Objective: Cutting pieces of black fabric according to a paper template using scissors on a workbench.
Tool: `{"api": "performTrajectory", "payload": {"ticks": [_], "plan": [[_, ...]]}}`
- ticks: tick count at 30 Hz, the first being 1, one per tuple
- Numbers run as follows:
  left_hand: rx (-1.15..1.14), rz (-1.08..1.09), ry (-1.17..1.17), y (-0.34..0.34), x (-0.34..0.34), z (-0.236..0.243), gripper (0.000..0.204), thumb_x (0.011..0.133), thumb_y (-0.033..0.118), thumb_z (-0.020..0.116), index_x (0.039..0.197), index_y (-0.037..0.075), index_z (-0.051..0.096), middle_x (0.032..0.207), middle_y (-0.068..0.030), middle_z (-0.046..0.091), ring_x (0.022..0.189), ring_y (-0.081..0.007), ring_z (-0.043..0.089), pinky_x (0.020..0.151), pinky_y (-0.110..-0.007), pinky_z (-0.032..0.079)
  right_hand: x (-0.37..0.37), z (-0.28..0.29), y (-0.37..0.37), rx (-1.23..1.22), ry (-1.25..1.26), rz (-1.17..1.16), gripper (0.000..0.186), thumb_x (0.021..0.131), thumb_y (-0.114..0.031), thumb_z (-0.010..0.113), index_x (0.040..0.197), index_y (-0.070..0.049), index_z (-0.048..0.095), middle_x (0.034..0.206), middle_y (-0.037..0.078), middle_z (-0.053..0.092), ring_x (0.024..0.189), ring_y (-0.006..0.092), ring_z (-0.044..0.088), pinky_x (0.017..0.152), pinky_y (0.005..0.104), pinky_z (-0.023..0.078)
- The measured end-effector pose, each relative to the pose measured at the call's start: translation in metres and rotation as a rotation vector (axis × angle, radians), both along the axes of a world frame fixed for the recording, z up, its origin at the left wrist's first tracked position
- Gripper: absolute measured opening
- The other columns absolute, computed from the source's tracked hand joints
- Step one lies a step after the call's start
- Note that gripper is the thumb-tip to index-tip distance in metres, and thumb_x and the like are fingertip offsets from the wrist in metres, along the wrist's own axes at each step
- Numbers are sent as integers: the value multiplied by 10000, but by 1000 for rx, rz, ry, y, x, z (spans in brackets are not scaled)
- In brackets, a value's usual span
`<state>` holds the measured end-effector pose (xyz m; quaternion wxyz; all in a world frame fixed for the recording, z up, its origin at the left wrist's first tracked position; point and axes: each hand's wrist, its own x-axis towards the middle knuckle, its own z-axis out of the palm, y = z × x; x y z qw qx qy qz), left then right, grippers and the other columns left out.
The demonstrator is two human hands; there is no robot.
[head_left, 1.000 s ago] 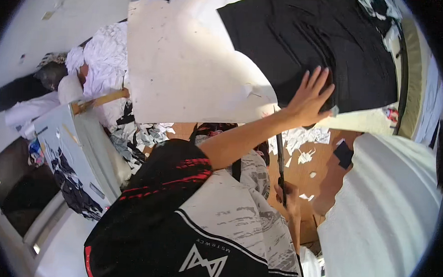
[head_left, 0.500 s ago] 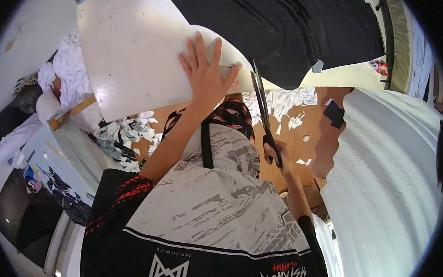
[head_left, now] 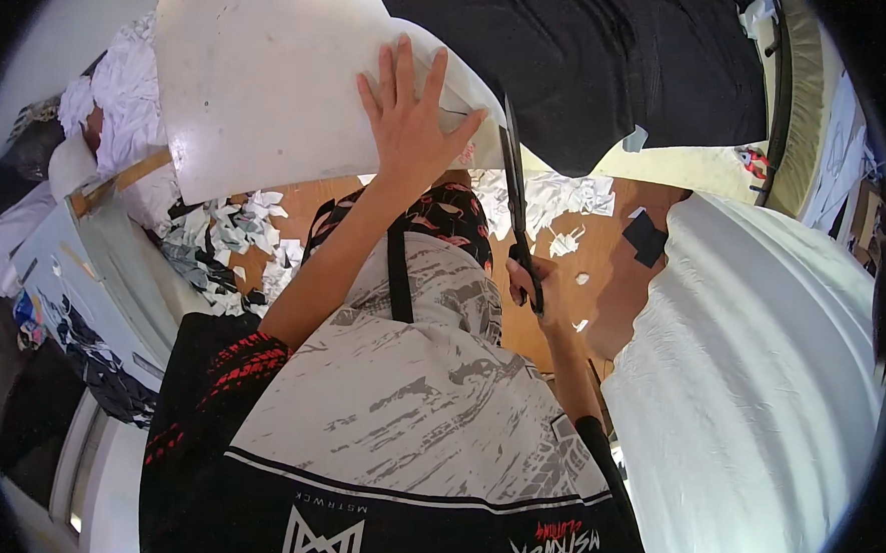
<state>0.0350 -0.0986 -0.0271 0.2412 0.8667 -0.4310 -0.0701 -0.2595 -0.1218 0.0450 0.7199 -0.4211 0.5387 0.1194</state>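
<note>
A pale board [head_left: 253, 86] with a curved right edge lies on the table, beside a large piece of black fabric [head_left: 574, 63] with some creases. Fingers spread, my left hand [head_left: 416, 125] presses flat on the board near that curve. Long dark scissors [head_left: 513, 190] are gripped by their handles in my right hand [head_left: 547, 292], held low below the table's front edge. Their blades point up to where the board's curve meets the black fabric. Whether the blades touch the cloth, I cannot tell.
White cloth [head_left: 737, 392] hangs at the right. Piled white fabric [head_left: 128, 80] and a pale blue panel [head_left: 82, 288] are at the left. Scraps [head_left: 234, 251] litter the wooden floor. A small red object [head_left: 753, 163] sits at the table's right, near a padded edge [head_left: 798, 105].
My left hand has moved left off the black fabric onto the board. The scissors have risen to the fabric's edge beside the board. The view has also shifted.
</note>
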Motion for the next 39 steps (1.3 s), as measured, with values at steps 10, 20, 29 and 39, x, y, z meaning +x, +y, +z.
{"api": "performTrajectory", "payload": {"ticks": [10,20,29,39], "plan": [[-17,7,36,14,13,-1,881,831,561,803,1537,111,532,1712,-220,254,1586,-444,209,1233,-707,97,-5,11,-19,-15,151,150,405,950,-338,809,723,-76,602,565,-21,529,469,68,500,445,257,346],[-29,52,34,36,24,7,1002,798,601,837,1573,80,475,1722,-185,280,1601,-416,215,1240,-691,105,0,23,-41,-31,203,394,382,956,-329,807,763,-50,629,586,-22,539,503,56,506,478,249,357],[-19,92,31,54,37,17,1071,738,612,856,1574,74,455,1716,-134,298,1599,-393,217,1254,-663,134,44,23,-53,-25,57,339,411,902,-396,860,839,-18,713,626,-36,548,556,55,466,516,250,330],[4,88,87,58,36,22,1137,745,585,875,1630,81,371,1749,-111,244,1624,-379,156,1264,-656,74,42,21,-60,17,107,391,404,901,-388,866,856,-11,727,641,-29,591,546,50,507,517,243,369]]}}
